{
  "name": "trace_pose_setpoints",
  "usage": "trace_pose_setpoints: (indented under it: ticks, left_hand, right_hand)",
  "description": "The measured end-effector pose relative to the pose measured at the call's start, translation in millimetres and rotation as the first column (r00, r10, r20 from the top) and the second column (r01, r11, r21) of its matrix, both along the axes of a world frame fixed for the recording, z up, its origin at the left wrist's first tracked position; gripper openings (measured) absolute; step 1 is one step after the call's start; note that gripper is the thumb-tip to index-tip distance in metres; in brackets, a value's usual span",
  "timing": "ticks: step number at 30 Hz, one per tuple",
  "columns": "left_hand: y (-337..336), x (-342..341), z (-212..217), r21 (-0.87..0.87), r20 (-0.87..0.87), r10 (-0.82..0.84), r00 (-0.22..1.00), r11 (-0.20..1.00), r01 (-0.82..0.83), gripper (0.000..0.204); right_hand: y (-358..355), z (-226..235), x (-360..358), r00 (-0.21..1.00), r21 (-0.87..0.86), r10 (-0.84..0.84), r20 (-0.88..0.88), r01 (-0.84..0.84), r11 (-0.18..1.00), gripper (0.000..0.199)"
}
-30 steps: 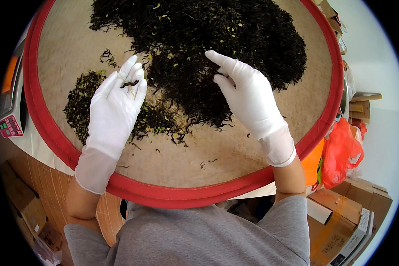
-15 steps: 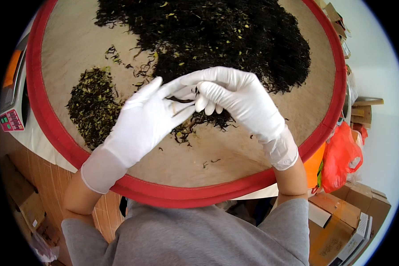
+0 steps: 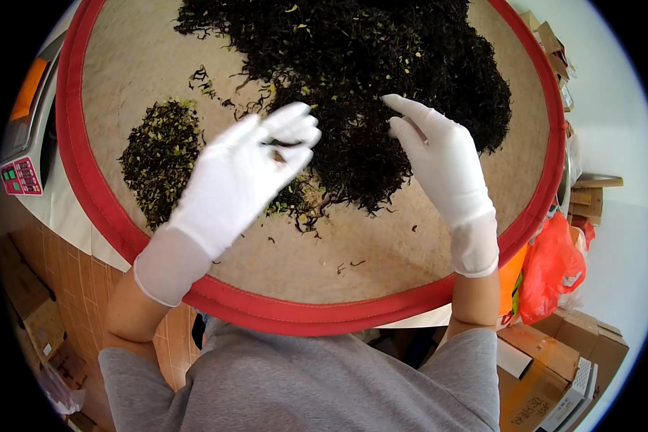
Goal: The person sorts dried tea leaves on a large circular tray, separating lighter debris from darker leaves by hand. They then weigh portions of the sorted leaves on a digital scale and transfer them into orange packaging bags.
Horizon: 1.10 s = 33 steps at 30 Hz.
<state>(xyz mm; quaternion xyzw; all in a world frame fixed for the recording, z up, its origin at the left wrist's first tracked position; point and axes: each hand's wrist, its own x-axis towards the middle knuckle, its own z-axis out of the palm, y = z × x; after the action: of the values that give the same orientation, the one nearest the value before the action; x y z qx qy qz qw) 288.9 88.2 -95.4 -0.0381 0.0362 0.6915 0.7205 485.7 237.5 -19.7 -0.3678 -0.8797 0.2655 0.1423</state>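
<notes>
A large dark heap of dried, twisted leaves that look like tea (image 3: 353, 57) lies on a round beige tray (image 3: 281, 270) with a red rim. A smaller pile of yellow-green and brown leaf bits (image 3: 162, 158) sits at its left. My left hand (image 3: 241, 169), in a white glove, is cupped palm up with its fingers half curled around a few small leaf bits (image 3: 277, 155). Over the near right part of the heap, my right hand (image 3: 439, 155), also gloved, has thumb and forefinger apart with nothing visible between them. Its other fingers are mostly hidden.
A scale (image 3: 25, 169) with a pink-and-green panel stands left of the tray. To the right are a red plastic bag (image 3: 551, 266) and cardboard boxes (image 3: 547, 360). Loose leaf strands (image 3: 349, 266) lie near the front rim.
My hands were together, right fingers pinched at the left fingertips. Now they are apart: the right hand has moved right and its fingers have parted, while the left fingers have curled in.
</notes>
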Motion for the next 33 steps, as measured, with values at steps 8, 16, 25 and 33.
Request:
trace_pose_setpoints:
  ticks: [8,16,25,33]
  left_hand:
    - [-12,-69,29,-0.035,-0.153,0.479,0.864,0.872,-0.489,0.044]
    - [-11,-62,36,-0.174,-0.162,0.489,0.857,0.841,-0.512,0.043]
    - [-18,-66,18,-0.025,-0.105,0.433,0.895,0.899,-0.438,0.042]
    - [-17,-64,20,-0.059,-0.016,0.420,0.908,0.906,-0.420,0.039]
  right_hand:
    - [7,-32,-51,0.918,0.261,0.368,0.147,-0.395,0.881,0.068]
    - [-6,-61,-96,0.747,0.252,0.507,0.431,-0.639,0.727,0.061]
    - [-4,-40,-79,0.799,0.339,0.315,0.512,-0.525,0.781,0.060]
    - [-21,-76,-105,0.829,0.639,0.504,0.241,-0.526,0.561,0.016]
